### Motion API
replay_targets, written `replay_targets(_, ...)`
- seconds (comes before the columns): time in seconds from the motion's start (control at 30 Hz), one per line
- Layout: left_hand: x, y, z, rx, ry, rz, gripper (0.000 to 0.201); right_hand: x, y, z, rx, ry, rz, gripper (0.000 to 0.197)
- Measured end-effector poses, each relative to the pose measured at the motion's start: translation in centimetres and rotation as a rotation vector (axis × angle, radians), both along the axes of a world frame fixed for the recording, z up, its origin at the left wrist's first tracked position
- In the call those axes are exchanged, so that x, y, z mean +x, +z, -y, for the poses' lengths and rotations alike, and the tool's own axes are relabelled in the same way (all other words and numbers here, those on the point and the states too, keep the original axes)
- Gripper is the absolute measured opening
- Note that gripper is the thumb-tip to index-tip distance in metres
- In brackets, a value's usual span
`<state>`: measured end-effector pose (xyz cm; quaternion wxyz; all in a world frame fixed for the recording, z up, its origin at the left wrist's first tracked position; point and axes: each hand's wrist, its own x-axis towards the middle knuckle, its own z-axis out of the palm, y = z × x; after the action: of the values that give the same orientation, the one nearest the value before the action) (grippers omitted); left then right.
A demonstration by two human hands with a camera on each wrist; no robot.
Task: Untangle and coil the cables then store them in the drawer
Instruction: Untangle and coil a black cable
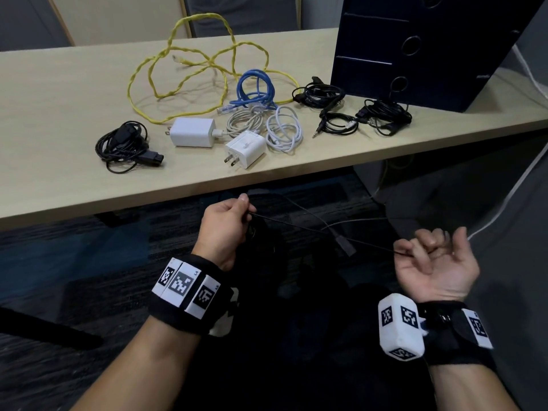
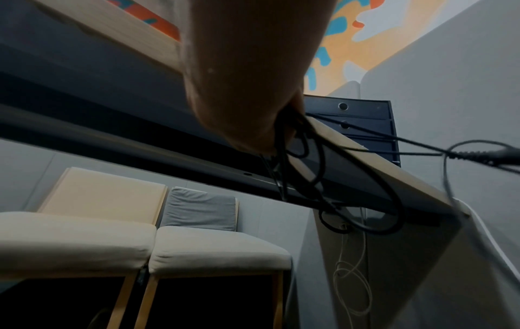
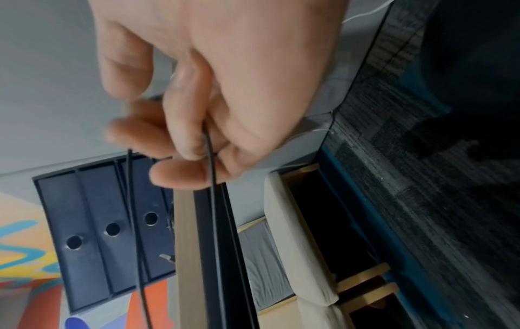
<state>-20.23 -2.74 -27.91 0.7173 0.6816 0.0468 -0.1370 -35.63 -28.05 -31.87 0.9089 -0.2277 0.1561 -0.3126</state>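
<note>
So the thin black cable is stretched out in the air below the front edge of the surface, running between both hands with a small dark plug hanging near the middle. The left hand is pinching one end, and the left wrist view shows a few loops of the same cable dangling from its fingers. The right hand is palm up with fingers curled, pinching the other stretch. Up on the surface there's a big yellow cable, a blue cable, white cables, two white chargers and a few black bundles. The dark drawer unit sits at the far right, drawers closed.
</note>
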Motion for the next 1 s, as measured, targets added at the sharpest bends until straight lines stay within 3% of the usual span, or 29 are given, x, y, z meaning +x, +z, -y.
replay_targets(0.07, 0.2, -0.4, -0.1, 0.028, 0.025, -0.003, 0.037, -0.2, 0.5, 0.4, -0.017, -0.016, 0.056, 0.025)
replay_targets(0.17, 0.3, -1.2, -0.3, 0.07, 0.046, -0.032, 0.037, -0.7, 1.1, 1.6, 0.006, 0.047, 0.284, 0.014)
replay_targets(0.23, 0.5, -1.4, -0.5, 0.083, 0.063, -0.044, 0.036, -1.2, 1.2, 2.4, -0.024, 0.128, 0.343, 0.024)
replay_targets(0.37, 0.6, -1.3, -0.4, 0.079, 0.053, -0.011, 0.036, -0.9, 1.1, 2.8, -0.396, 0.243, -0.059, 0.041)
replay_targets(0.43, 0.3, -0.9, -0.3, 0.034, 0.017, 0.007, 0.036, -0.3, 0.0, 3.0, -0.44, 0.178, -0.345, 0.046)
replay_targets(0.5, -0.3, -0.4, -0.1, -0.007, -0.065, 0.038, 0.037, 0.3, -1.5, 3.3, -0.437, 0.063, -0.666, 0.037)
replay_targets(0.57, -1.1, 0.1, 0.0, -0.012, -0.198, 0.091, 0.037, 0.7, -2.5, 2.8, -0.624, 0.015, -0.93, 0.015)
replay_targets(0.6, -1.6, 0.3, 0.0, 0.004, -0.285, 0.122, 0.037, 0.9, -2.6, 2.1, -0.719, 0.023, -0.969, 0.003)
replay_targets(0.67, -2.4, 0.7, 0.2, 0.079, -0.492, 0.195, 0.036, 1.4, -2.2, 0.3, -0.899, 0.121, -0.855, 0.016)
replay_targets(0.8, -3.4, 1.4, 0.7, 0.116, -0.769, 0.262, 0.028, 3.0, 0.7, -4.7, -1.149, 0.516, -0.375, 0.036)
replay_targets(0.87, -3.4, 1.4, 0.7, 0.07, -0.784, 0.263, 0.025, 3.5, 1.0, -6.3, -1.117, 0.634, -0.287, 0.05)
replay_targets(0.93, -3.1, 1.4, 0.4, 0.044, -0.77, 0.295, 0.022, 3.6, 1.3, -6.9, -0.885, 0.715, -0.263, 0.072)
replay_targets(1.0, -2.7, 1.3, -0.1, 0.072, -0.76, 0.342, 0.02, 3.3, 1.7, -6.5, -0.844, 0.745, -0.252, 0.079)
